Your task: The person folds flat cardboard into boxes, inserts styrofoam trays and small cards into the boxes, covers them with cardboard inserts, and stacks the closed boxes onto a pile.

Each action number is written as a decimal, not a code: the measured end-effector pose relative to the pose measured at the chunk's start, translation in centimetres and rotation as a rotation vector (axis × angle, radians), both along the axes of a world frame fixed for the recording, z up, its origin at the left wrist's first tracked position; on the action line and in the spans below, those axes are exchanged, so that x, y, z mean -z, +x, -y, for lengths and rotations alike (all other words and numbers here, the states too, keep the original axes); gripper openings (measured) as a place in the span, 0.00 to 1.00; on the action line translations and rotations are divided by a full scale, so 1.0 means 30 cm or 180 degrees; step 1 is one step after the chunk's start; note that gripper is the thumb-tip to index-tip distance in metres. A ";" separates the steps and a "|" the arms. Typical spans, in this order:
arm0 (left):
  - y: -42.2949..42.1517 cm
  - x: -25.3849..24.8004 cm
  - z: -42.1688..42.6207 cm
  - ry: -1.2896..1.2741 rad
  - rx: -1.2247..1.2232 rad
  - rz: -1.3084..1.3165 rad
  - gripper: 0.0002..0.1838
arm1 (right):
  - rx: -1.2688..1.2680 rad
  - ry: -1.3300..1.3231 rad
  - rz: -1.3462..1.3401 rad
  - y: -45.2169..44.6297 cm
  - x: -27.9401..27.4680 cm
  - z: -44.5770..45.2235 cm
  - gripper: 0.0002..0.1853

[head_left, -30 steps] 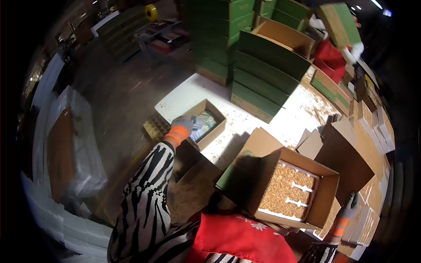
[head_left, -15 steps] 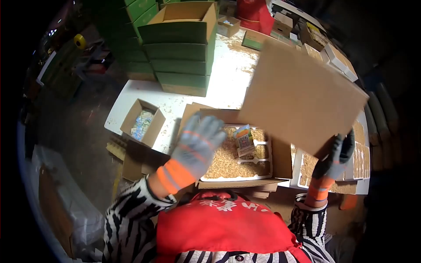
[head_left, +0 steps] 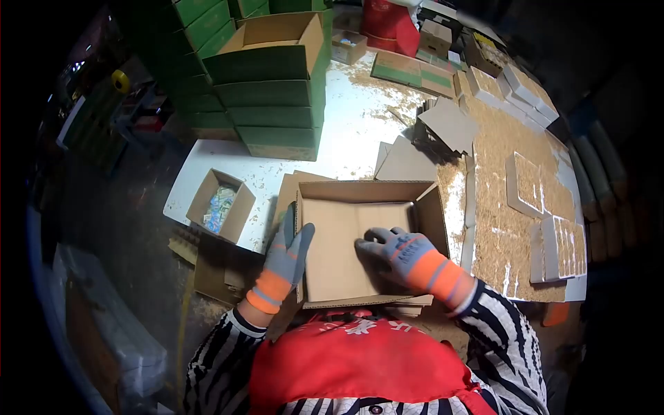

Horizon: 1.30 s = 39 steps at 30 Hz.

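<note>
An open cardboard box [head_left: 443, 228] stands in front of me at the table's near edge. Inside it a flat cardboard sheet [head_left: 332, 242] covers the contents, which are hidden. My left hand [head_left: 285, 252], in a grey and orange glove, grips the box's left wall, thumb on the inner side and fingers outside. On the right part of the sheet rests my right hand [head_left: 401, 256], gloved alike, its fingers apart and bent slightly downward.
Green cartons [head_left: 277, 114] are stacked at the back left. A small box of packets [head_left: 221, 207] sits on the left. Cardboard pieces [head_left: 446, 124] lie beyond the box. To the right, white trays [head_left: 526, 187] stand amid wood-shaving-like filling. A red bag [head_left: 391, 28] is at the back.
The cardboard sheet has gone from my raised right hand into the box, covering the filled tray and printed card. My left hand has moved down to the box's left wall.
</note>
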<state>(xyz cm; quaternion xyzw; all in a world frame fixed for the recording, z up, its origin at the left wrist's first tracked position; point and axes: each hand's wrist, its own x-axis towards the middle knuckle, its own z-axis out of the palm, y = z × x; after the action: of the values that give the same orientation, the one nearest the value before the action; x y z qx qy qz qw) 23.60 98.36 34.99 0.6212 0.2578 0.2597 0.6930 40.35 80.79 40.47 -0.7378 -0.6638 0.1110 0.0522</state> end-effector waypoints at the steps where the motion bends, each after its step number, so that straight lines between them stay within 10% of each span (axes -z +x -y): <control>1: -0.002 0.002 -0.003 -0.0042 0.0024 -0.0029 0.28 | 0.0068 -0.0186 0.0128 0.013 0.016 0.014 0.27; 3: -0.024 0.006 -0.037 0.1015 0.0320 -0.0243 0.26 | 0.0184 -0.0569 0.0392 0.052 0.016 0.035 0.26; 5: -0.073 0.056 -0.101 0.2854 0.0604 -0.0572 0.27 | 0.0184 0.0993 -0.0339 0.082 -0.092 0.102 0.24; 9: -0.080 0.119 -0.082 -0.1830 0.0899 0.0729 0.31 | 0.1901 0.2314 -0.3689 0.239 -0.057 0.314 0.30; 11: -0.009 0.207 -0.006 -0.0035 0.0559 -0.1221 0.45 | 0.2007 0.1924 -0.4350 0.277 0.110 0.313 0.33; 15: 0.026 0.197 0.006 -0.0379 0.0493 -0.1157 0.49 | 0.2791 0.0690 -0.3175 0.146 0.332 0.198 0.39; 22: 0.174 -0.004 -0.061 0.0615 0.0517 -0.0045 0.42 | 0.2532 0.2282 -0.5203 0.210 0.196 0.213 0.24; 25: 0.263 -0.171 -0.307 -0.0406 0.0565 0.1178 0.30 | 0.2415 0.3055 -0.6498 0.260 0.062 0.064 0.23; 29: 0.410 -0.257 -0.819 0.0139 -0.1565 0.2874 0.26 | 0.0860 0.3918 -0.5906 0.498 -0.032 -0.194 0.32; 31: 0.443 -0.149 -1.233 0.0962 -0.1846 0.2775 0.26 | 0.1326 0.4610 -0.5356 0.575 -0.126 -0.378 0.29; 33: 0.463 -0.119 -1.459 0.1171 -0.1881 0.1984 0.26 | -0.1051 0.1872 -0.7110 0.581 -0.277 -0.498 0.33; 36: 0.532 0.020 -1.625 0.1282 -0.1786 0.1309 0.25 | 0.0805 0.3349 -0.6426 0.722 -0.226 -0.769 0.33; 39: 0.637 0.269 -1.731 0.0679 -0.1222 0.2032 0.25 | -0.0382 0.2711 -0.6230 0.755 -0.214 -1.005 0.22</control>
<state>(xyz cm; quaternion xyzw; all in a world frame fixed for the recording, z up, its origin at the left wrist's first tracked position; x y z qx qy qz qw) 42.69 150.30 26.93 0.5182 0.1123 0.5903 0.6086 62.99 110.95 46.90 -0.2149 -0.3526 0.4162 0.8101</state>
